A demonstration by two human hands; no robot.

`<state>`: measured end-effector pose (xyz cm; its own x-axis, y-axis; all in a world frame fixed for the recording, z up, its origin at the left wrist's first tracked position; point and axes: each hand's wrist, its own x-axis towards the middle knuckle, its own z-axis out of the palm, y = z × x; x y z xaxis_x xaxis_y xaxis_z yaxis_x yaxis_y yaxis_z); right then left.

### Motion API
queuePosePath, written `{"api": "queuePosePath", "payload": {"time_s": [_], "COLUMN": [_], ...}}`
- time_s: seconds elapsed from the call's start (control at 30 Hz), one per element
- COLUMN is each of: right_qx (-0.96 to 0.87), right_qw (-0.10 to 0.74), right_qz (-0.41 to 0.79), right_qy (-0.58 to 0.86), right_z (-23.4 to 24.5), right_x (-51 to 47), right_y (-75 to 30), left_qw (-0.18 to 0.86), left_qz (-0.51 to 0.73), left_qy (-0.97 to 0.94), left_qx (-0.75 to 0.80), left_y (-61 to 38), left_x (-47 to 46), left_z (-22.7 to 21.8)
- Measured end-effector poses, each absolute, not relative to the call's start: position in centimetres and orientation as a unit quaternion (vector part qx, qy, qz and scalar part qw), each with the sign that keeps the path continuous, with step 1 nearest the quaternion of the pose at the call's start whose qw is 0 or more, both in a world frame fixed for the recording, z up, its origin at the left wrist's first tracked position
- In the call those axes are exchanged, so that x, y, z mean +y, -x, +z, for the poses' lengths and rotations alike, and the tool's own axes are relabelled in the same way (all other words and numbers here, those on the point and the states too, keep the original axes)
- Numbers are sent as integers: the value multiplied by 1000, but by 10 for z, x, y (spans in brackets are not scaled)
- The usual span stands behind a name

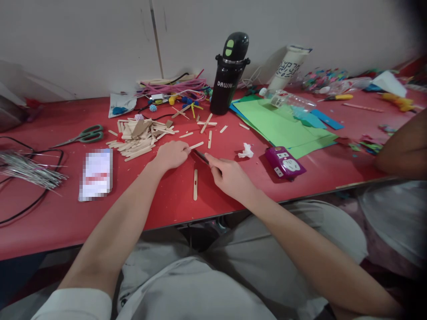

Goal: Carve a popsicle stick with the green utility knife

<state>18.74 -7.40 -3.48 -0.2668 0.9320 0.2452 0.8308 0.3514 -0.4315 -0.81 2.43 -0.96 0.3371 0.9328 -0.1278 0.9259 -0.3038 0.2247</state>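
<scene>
My left hand (172, 154) is closed on a wooden craft stick (197, 145), pinched near one end and lying low over the table. In my right hand (231, 176) is a slim dark tool (200, 155), perhaps a craft knife, with its tip close to that stick; the exact kind is hard to make out. Nearer to me lies another craft stick with a slot in its middle (195, 185). A slotted stick (209, 139) and a crossed pair of sticks (207, 123) sit just beyond my hands. Left of these is a heap of craft sticks (140, 135).
Green paper sheets (267, 118), a purple box-like object (284, 163) and crumpled tissue (246, 151) lie to the right. A black bottle (230, 73) stands behind. Scissors (88, 134), a phone (96, 174) and metal wires (30, 169) are left. Someone's arm (403, 142) rests at far right.
</scene>
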Motion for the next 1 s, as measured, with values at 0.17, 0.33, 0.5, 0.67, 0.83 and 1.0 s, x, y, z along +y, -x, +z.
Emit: {"api": "queuePosePath", "payload": {"time_s": [0.17,0.33,0.5,0.67,0.83,1.0], "right_qx": [-788,-780,-774,-773,-771,-769], "right_qw": [205,258,286,304,307,308], "right_qz": [92,118,128,131,135,131], "right_qy": [573,558,550,541,541,544], "right_z": [-34,-37,-40,-42,-43,-42], "right_x": [-75,-74,-72,-72,-72,-72], "right_y": [-185,-189,-191,-192,-192,-190], "left_qw": [127,131,135,134,136,132], "left_qz": [15,16,21,19,23,20], "left_qy": [-809,-807,-809,-807,-806,-809], "left_qx": [574,576,572,575,575,573], "left_y": [9,9,9,8,8,8], "left_x": [24,24,25,25,25,25], "left_z": [-10,-9,-10,-10,-11,-10]}}
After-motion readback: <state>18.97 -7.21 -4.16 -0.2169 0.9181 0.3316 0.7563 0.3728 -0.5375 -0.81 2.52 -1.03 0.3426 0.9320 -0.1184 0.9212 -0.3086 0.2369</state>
